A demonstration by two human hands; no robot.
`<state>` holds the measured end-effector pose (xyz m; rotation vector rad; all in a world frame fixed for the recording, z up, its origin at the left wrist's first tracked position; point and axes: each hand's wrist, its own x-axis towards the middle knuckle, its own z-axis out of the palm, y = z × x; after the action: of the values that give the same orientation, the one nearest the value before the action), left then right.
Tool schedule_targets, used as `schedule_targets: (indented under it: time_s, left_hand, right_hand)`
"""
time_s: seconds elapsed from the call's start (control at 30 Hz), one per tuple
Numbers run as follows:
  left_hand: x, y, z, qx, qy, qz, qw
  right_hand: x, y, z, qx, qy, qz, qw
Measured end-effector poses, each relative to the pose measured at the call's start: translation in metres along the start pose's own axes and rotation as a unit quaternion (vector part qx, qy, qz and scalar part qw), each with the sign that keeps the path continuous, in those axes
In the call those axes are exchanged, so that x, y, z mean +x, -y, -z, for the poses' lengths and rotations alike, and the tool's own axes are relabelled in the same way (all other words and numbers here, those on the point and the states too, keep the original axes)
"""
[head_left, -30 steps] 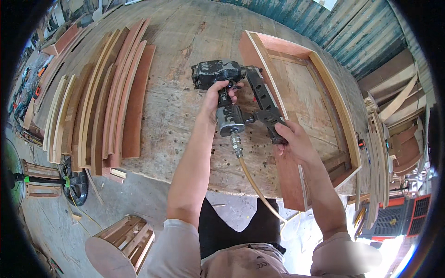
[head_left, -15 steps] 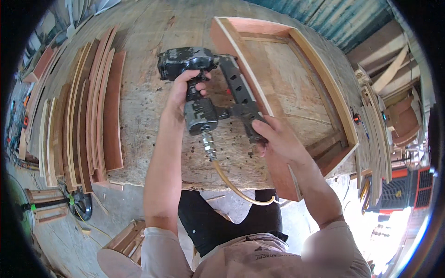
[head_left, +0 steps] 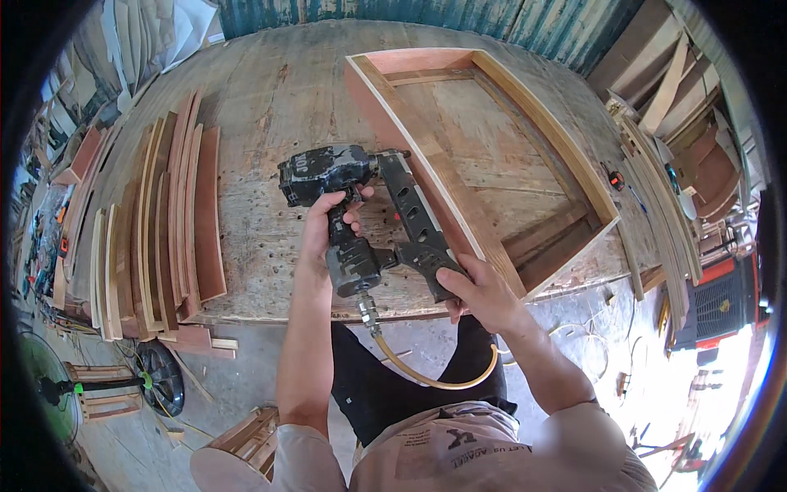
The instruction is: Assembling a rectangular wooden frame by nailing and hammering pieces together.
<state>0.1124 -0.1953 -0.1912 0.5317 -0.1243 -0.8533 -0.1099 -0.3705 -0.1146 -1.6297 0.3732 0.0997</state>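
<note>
Compared with half a second ago, both hands and the nail gun (head_left: 361, 217) sit lower and closer to the near edge of the workbench (head_left: 270, 107), and the wooden frame (head_left: 484, 156) shows more fully, its far corner now in view. Left hand (head_left: 328, 225) is wrapped tight around the gun's grip, fingers curled shut on it just under the dark, worn body. Right hand (head_left: 479, 291) is closed over the lower end of the long black magazine (head_left: 414, 221), thumb and fingers clamped on it near the bench edge. Gun's nose points at the near side rail of the frame, just beside it; whether it touches the wood I cannot tell. A yellow air hose (head_left: 434, 379) hangs from the fitting at the bottom of the grip and loops down in front of the person's dark trousers. Frame lies flat on the plywood top, a shallow open box with reddish outer faces and pale inner rails. To the left, well apart from the gun, a row of curved wooden strips (head_left: 176, 221) lies on the bench, reaching down to its near edge. On the floor at lower left stands a green fan (head_left: 49, 394).
</note>
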Motion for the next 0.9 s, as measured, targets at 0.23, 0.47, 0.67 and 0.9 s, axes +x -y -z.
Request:
schedule_targets:
  time_s: [0.23,0.47,0.67,0.9]
  left_hand:
    - [-0.016,0.011,0.004,0.008,0.01,0.017,1.0]
    - [-0.042,0.036,-0.009,0.073,0.019,0.048,0.996]
    - [-0.072,0.078,-0.027,0.023,-0.043,0.013,0.999]
    - [-0.104,0.107,-0.039,0.045,-0.038,0.022,0.998]
  right_hand:
    - [-0.027,-0.01,0.004,0.056,-0.009,0.001,0.998]
    - [-0.069,-0.03,0.009,-0.002,0.003,0.034,0.999]
    - [-0.106,-0.04,0.022,0.04,-0.001,0.022,0.999]
    - [-0.152,-0.047,0.028,0.009,-0.004,0.016,1.0]
